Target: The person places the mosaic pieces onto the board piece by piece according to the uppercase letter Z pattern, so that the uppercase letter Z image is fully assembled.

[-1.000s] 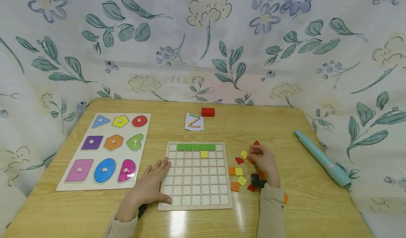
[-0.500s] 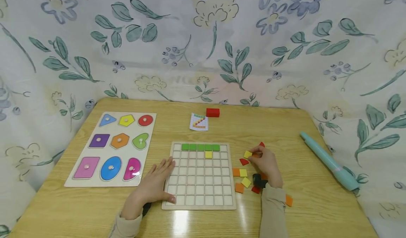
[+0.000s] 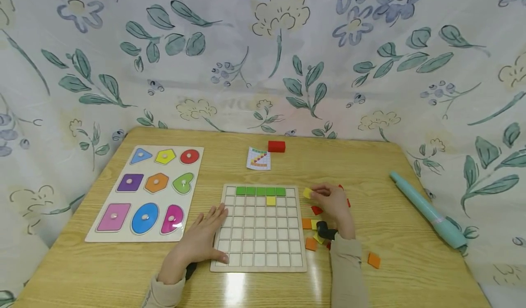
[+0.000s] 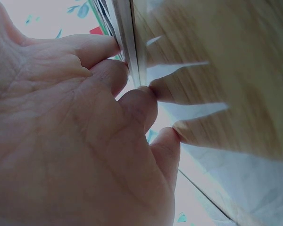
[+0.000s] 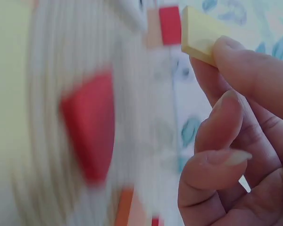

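**Yellow tile [image 3: 307,193] was held beside the grid board [image 3: 259,234]**

Your right hand [image 3: 334,204] pinched it between thumb and finger near the board's upper right corner. Your left hand [image 3: 199,239], fingers spread, rested on the board's left edge. Green tiles [image 3: 260,191] lay in its top row.

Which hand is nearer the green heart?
Left. The left hand touches the left edge of the grid, right of the green heart and closer to the person; the right hand, pinching a yellow tile, is right of the grid.
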A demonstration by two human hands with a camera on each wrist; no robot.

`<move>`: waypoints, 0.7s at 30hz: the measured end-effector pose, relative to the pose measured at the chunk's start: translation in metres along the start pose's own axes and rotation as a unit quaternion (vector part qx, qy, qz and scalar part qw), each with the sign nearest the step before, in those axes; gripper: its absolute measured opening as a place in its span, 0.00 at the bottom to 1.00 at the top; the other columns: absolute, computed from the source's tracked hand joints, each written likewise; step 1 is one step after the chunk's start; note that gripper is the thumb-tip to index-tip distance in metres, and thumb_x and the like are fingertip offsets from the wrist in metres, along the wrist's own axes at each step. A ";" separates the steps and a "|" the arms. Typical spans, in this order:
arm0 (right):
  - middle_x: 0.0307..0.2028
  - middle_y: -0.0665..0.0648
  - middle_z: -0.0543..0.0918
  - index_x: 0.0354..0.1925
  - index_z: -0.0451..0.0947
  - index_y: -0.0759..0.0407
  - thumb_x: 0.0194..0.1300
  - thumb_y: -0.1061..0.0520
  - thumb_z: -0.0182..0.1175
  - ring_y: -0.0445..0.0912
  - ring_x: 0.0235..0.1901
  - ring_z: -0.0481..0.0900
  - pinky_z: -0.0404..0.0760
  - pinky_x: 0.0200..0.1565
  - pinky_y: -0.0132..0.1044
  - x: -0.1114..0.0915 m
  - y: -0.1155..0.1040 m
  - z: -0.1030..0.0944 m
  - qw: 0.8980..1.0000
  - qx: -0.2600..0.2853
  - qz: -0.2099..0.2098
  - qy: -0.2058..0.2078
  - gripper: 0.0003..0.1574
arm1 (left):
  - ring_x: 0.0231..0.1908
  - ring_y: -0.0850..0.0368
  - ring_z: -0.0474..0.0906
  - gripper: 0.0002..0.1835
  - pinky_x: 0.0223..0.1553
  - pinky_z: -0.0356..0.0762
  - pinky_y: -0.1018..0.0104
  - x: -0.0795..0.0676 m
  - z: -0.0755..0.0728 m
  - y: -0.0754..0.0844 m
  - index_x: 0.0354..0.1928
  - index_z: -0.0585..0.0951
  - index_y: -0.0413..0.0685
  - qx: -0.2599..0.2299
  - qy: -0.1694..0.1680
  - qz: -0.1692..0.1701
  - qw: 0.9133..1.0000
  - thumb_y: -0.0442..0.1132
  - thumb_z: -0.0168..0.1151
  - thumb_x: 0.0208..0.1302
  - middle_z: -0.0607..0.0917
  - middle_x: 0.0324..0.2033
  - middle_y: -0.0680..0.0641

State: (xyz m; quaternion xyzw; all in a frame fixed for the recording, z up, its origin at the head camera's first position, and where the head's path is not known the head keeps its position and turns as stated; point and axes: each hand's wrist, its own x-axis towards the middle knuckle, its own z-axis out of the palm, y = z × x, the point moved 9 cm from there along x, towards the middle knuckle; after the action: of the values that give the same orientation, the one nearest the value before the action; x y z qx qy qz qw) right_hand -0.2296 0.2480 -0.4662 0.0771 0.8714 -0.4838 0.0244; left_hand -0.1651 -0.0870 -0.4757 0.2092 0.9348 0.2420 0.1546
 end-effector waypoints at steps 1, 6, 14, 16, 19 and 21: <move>0.41 0.61 0.87 0.46 0.83 0.63 0.64 0.59 0.64 0.38 0.36 0.81 0.77 0.33 0.26 0.001 -0.004 0.007 1.000 0.010 -0.003 -0.011 0.13 | 0.75 0.36 0.46 0.67 0.73 0.42 0.35 0.000 0.000 0.000 0.74 0.56 0.38 0.000 0.000 -0.001 1.000 0.60 0.79 0.32 0.53 0.75 0.39; 0.37 0.59 0.87 0.42 0.84 0.62 0.63 0.61 0.64 0.41 0.34 0.82 0.77 0.33 0.28 0.002 -0.024 0.045 0.997 0.028 -0.019 -0.068 0.09 | 0.75 0.36 0.46 0.67 0.73 0.42 0.35 0.000 0.001 -0.001 0.74 0.56 0.38 -0.004 0.000 0.002 1.000 0.60 0.79 0.32 0.53 0.75 0.39; 0.31 0.55 0.87 0.36 0.86 0.58 0.59 0.61 0.67 0.40 0.29 0.80 0.76 0.32 0.30 -0.005 -0.051 0.087 0.991 -0.004 -0.060 -0.117 0.04 | 0.75 0.36 0.46 0.67 0.73 0.42 0.35 0.002 0.004 -0.003 0.74 0.56 0.38 -0.004 0.004 0.010 1.000 0.59 0.79 0.32 0.53 0.75 0.39; 0.31 0.54 0.87 0.35 0.86 0.57 0.58 0.61 0.68 0.39 0.29 0.79 0.76 0.32 0.29 -0.007 -0.054 0.094 0.990 -0.007 -0.064 -0.127 0.04 | 0.75 0.37 0.45 0.67 0.73 0.42 0.36 0.002 0.003 -0.003 0.74 0.56 0.38 -0.003 0.002 0.009 1.000 0.60 0.79 0.32 0.52 0.75 0.40; 0.30 0.54 0.87 0.34 0.86 0.57 0.59 0.62 0.67 0.39 0.27 0.79 0.77 0.31 0.30 -0.009 -0.058 0.104 0.988 -0.006 -0.064 -0.139 0.03 | 0.75 0.37 0.45 0.67 0.73 0.42 0.35 0.001 0.002 -0.003 0.74 0.56 0.38 -0.005 0.002 0.008 1.000 0.60 0.79 0.32 0.52 0.75 0.39; 0.30 0.54 0.86 0.34 0.86 0.57 0.59 0.62 0.67 0.39 0.27 0.79 0.78 0.31 0.30 -0.011 -0.059 0.109 0.987 -0.005 -0.062 -0.146 0.03 | 0.75 0.37 0.45 0.67 0.73 0.41 0.36 0.000 0.001 -0.002 0.74 0.56 0.38 -0.009 0.000 0.006 1.000 0.60 0.79 0.32 0.52 0.75 0.39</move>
State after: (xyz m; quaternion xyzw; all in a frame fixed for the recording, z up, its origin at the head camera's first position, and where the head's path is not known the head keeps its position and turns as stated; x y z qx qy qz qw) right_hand -0.2317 0.1234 -0.4734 -0.0486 0.8641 -0.4859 0.1219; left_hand -0.1650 -0.0881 -0.4778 0.2131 0.9314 0.2509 0.1554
